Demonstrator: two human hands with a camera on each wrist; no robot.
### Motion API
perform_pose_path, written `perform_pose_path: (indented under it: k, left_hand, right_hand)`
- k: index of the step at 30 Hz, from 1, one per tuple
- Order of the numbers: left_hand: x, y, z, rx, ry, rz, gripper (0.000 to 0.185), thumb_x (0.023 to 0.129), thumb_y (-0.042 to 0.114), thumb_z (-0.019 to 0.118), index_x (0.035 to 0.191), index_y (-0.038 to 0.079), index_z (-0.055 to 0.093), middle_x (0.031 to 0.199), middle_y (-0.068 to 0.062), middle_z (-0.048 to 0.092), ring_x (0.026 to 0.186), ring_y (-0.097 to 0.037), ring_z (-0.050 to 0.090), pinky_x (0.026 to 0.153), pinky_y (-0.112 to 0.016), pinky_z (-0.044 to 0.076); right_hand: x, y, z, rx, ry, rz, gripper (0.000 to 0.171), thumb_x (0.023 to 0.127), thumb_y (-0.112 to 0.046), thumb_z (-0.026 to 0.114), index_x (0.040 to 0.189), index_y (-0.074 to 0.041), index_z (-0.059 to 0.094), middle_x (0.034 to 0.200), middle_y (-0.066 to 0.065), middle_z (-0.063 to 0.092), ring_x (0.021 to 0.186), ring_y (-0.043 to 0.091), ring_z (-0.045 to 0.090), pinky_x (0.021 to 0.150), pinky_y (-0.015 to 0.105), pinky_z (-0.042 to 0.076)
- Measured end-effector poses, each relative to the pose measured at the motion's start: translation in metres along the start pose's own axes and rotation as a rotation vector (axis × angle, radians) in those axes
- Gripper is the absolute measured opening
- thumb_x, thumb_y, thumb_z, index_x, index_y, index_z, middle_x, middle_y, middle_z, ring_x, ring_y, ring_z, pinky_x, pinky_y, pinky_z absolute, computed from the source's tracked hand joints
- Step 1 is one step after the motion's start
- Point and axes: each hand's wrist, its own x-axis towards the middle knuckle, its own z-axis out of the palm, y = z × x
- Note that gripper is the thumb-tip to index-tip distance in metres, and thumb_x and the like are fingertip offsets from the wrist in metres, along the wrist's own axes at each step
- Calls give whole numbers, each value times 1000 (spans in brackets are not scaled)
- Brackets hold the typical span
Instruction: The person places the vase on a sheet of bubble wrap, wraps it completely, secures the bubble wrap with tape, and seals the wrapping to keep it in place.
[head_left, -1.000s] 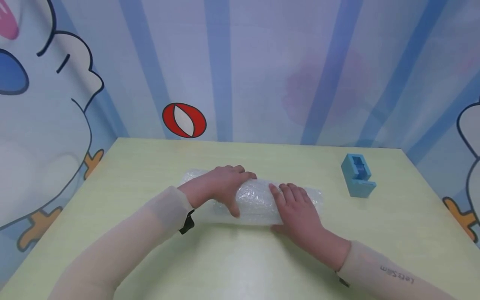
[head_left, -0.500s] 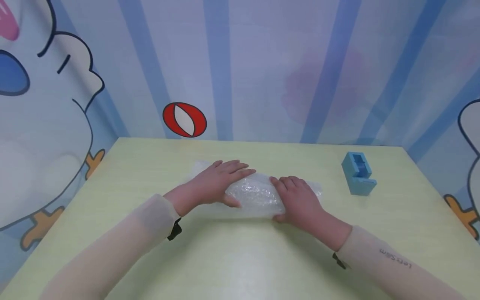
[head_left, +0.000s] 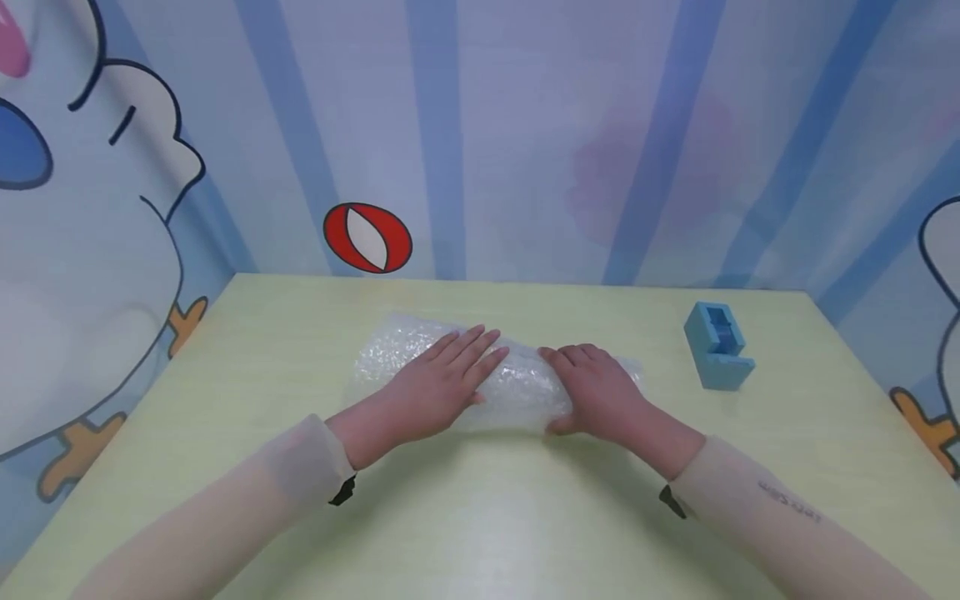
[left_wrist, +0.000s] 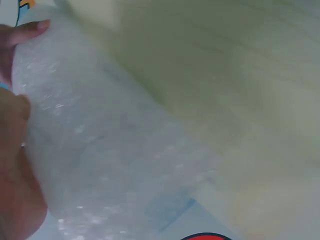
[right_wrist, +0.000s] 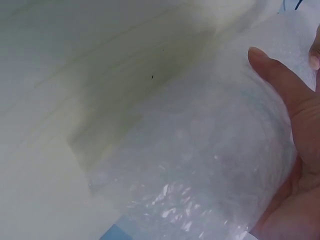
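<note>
A bundle of clear bubble wrap (head_left: 521, 385) lies across the middle of the table, puffed up between the hands and flatter at its left end. My left hand (head_left: 429, 390) rests on top of it, fingers extended towards the far right and thumb mostly tucked out of sight. On the right part, my right hand (head_left: 600, 393) holds the wrap, with bent fingers over the top and the thumb at the near side. In the right wrist view the thumb (right_wrist: 277, 75) lies along the wrap (right_wrist: 200, 145). Whatever may be inside the wrap cannot be made out.
A blue tape dispenser (head_left: 716, 346) stands at the back right of the pale yellow table (head_left: 495, 517). Behind the table rises a striped blue backdrop (head_left: 517, 142) with cartoon figures and a red ball printed on it.
My left hand has gone from a spread thumb-and-finger hold to lying flatter on the wrap, uncovering its left end. The wrap and my right hand have shifted slightly away from me.
</note>
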Motion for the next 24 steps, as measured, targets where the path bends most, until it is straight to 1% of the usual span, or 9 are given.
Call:
perform_pose_path:
  k: [2, 6, 9, 11, 14, 18, 21, 24]
  left_hand:
    - [-1, 0, 6, 30, 41, -3, 65, 106, 34, 53, 161, 9, 29, 170, -12, 29, 159, -31, 26, 129, -47, 26]
    - [-1, 1, 17, 113, 115, -7, 71, 103, 48, 54, 161, 11, 33, 168, -12, 33, 158, -32, 28, 128, -47, 29]
    - [0, 2, 19, 173, 152, -11, 77, 99, 58, 55, 159, 13, 36, 165, -15, 37, 156, -36, 32, 126, -47, 33]
    - [0, 2, 20, 208, 166, -12, 79, 97, 60, 58, 158, 14, 37, 164, -15, 38, 154, -36, 34, 125, -47, 34]
    - [0, 1, 22, 254, 181, 2, 84, 92, 62, 65, 158, 17, 38, 163, -15, 39, 153, -37, 35, 124, -48, 36]
    - [-1, -1, 28, 301, 204, 18, 95, 83, 59, 77, 158, 19, 36, 163, -16, 37, 153, -38, 35, 124, -48, 36]
    - [0, -2, 32, 323, 235, 14, 101, 78, 57, 83, 158, 19, 35, 163, -18, 38, 152, -40, 36, 124, -48, 37]
    - [1, -3, 36, 329, 259, -6, 105, 75, 57, 86, 158, 19, 35, 162, -19, 38, 151, -42, 37, 123, -48, 38]
  right_hand:
    - [2, 2, -1, 15, -17, 1, 92, 69, -41, 94, 140, 3, 55, 128, 20, 67, 119, 38, 63, 105, 50, 52]
    - [6, 7, -1, 54, -58, 7, 93, 69, -41, 94, 141, 3, 55, 130, 20, 66, 120, 39, 62, 105, 52, 52]
    - [8, 11, -2, 88, -90, 14, 93, 69, -40, 94, 142, 2, 54, 132, 21, 66, 121, 40, 61, 106, 53, 52]
    - [11, 13, -3, 114, -120, 23, 93, 69, -39, 94, 142, 2, 54, 133, 21, 65, 121, 40, 61, 106, 54, 52]
    - [17, 16, -5, 148, -178, 42, 91, 71, -38, 93, 143, 1, 53, 133, 21, 66, 120, 40, 61, 104, 54, 52]
    - [24, 22, -8, 194, -250, 64, 89, 73, -37, 92, 144, -1, 52, 135, 20, 65, 120, 39, 60, 103, 54, 53]
    - [28, 26, -10, 225, -281, 68, 88, 74, -37, 91, 145, -2, 51, 136, 20, 65, 120, 38, 60, 102, 55, 53]
    - [32, 29, -11, 253, -294, 62, 87, 75, -36, 90, 145, -1, 52, 135, 20, 65, 119, 38, 60, 101, 54, 54]
